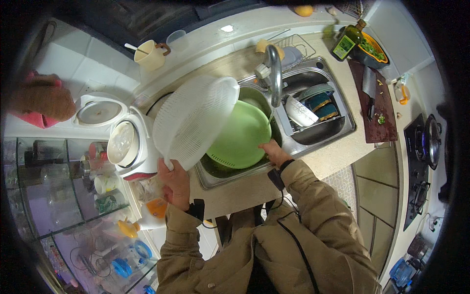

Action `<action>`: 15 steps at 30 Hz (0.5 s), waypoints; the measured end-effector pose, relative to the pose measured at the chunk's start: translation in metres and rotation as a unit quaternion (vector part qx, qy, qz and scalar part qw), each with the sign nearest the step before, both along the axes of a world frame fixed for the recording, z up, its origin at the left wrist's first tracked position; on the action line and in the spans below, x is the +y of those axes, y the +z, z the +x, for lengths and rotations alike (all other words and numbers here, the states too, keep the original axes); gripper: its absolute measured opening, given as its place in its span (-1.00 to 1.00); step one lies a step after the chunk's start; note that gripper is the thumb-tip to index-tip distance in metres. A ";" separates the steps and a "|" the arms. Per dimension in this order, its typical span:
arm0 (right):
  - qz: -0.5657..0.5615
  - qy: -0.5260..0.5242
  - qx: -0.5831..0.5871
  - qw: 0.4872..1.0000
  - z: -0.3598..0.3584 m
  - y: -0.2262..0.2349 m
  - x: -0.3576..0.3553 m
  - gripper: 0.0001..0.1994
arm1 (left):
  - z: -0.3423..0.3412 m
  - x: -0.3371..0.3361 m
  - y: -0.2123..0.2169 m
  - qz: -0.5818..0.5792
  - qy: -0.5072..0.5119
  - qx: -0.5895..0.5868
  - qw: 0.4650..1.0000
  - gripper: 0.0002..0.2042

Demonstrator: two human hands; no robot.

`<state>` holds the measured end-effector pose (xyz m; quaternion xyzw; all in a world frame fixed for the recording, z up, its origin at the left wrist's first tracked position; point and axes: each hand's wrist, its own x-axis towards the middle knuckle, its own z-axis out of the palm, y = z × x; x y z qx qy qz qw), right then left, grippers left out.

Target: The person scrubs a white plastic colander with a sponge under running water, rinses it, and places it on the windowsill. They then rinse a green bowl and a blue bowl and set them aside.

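Observation:
My left hand (175, 185) grips the near rim of a large white plastic colander (193, 120), which is tilted up at the left of the sink. With its fingers closed on the rim, my right hand (276, 153) holds a green plastic basin (242, 134) that has a slotted band along its lower edge. This basin leans inside the left bowl of the steel sink (208, 180), partly covered by the colander. The curved faucet (275, 73) stands just beyond it, and a thin stream of water seems to fall at the basin's right edge.
A rack in the right sink bowl holds several bowls (300, 111). Farther right lie a cutting board (379, 115) with a knife (370, 85), an oil bottle (346, 43) and a stove (416, 166). An opened rice cooker (134, 142) stands close left; a mug (151, 56) is behind.

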<state>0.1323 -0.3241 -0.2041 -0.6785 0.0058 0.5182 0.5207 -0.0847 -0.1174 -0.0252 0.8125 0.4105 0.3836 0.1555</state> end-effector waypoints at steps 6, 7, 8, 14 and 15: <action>-0.016 -0.173 0.043 0.984 -0.004 -0.008 0.013 -0.67 | -0.013 -0.003 0.023 -0.096 0.058 -0.113 0.987 -0.83; -0.016 -0.190 0.009 0.982 -0.003 -0.007 0.014 -0.67 | -0.013 -0.003 0.026 -0.130 0.044 -0.140 0.981 -0.82; -0.020 -0.192 -0.022 0.981 -0.002 -0.006 0.014 -0.68 | -0.014 -0.003 0.028 -0.150 0.021 -0.182 0.972 -0.82; 0.064 -0.265 0.035 0.961 -0.004 0.012 -0.010 -0.68 | -0.012 0.003 0.046 -0.112 0.032 -0.231 0.966 -0.78; 0.103 -0.276 0.045 0.954 -0.006 0.015 -0.014 -0.66 | -0.011 0.005 0.050 -0.095 0.045 -0.225 0.969 -0.77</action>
